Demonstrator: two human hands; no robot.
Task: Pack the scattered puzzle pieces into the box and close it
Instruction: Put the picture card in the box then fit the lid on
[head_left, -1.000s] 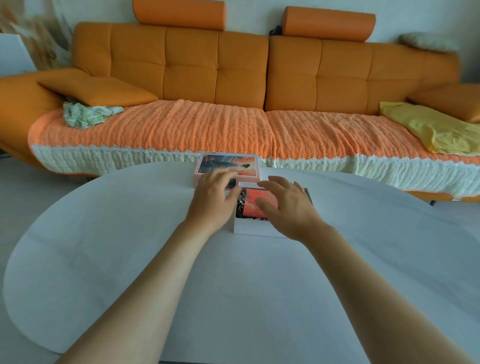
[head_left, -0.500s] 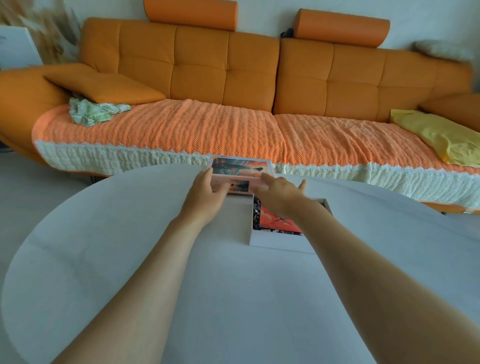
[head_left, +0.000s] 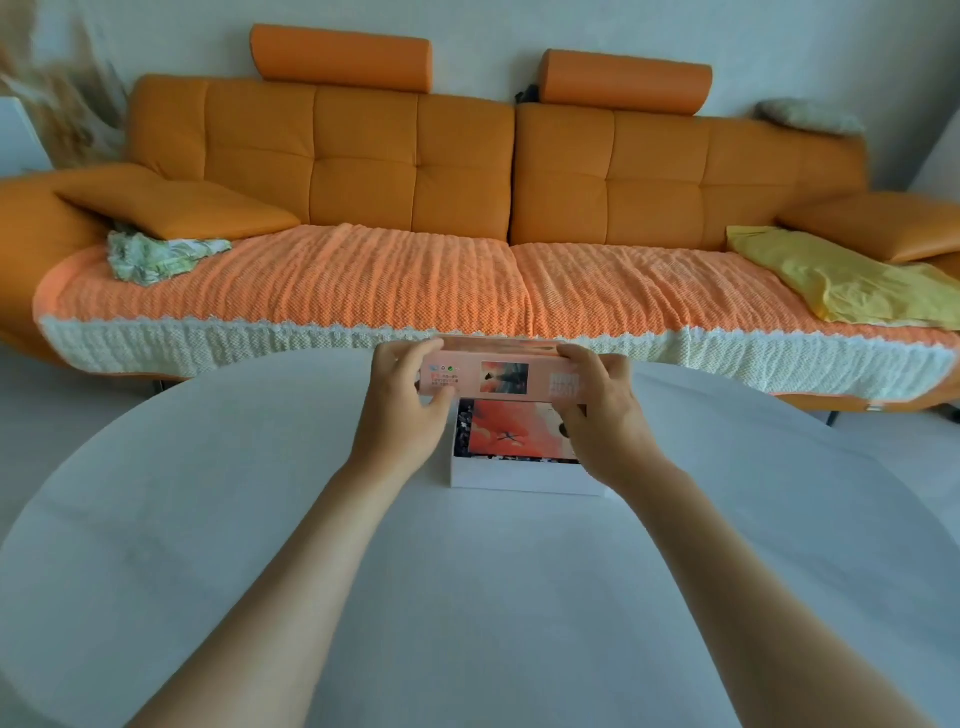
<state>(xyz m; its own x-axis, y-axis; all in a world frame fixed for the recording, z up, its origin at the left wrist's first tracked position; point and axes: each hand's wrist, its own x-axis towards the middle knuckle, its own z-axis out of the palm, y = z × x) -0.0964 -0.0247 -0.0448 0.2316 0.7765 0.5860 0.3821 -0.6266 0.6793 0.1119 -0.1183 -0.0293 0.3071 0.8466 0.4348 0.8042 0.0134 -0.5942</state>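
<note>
Forearms extend from the near edge across the white table (head_left: 467, 597) and converge on the work area near its far rim. Box (head_left: 519, 475) sits on the table between the wrists, open side up, with its white front wall facing the person. Puzzle pieces (head_left: 511, 431) lie inside it: dark loose ones along the left wall and an orange picture surface over the rest. The task's contents are therefore within the box.

Left hand (head_left: 402, 410) grips the left end of the lid (head_left: 504, 378), fingers curled over its top edge and thumb at the lower edge. Right hand (head_left: 597, 415) grips the right end in the same manner. This two-ended grip holds the long lid level and square to the box, which a close-fitting lid probably requires.

Lid hangs above the far edge of the box with its printed side wall toward the camera. It does not yet cover the opening.

Judged step: lid placement, with packing apparently complete. The next move calls for aligning all corners before lowering, since a skewed lid may catch on a wall.

Sofa (head_left: 415, 171) stands beyond the table and plays no part.
</note>
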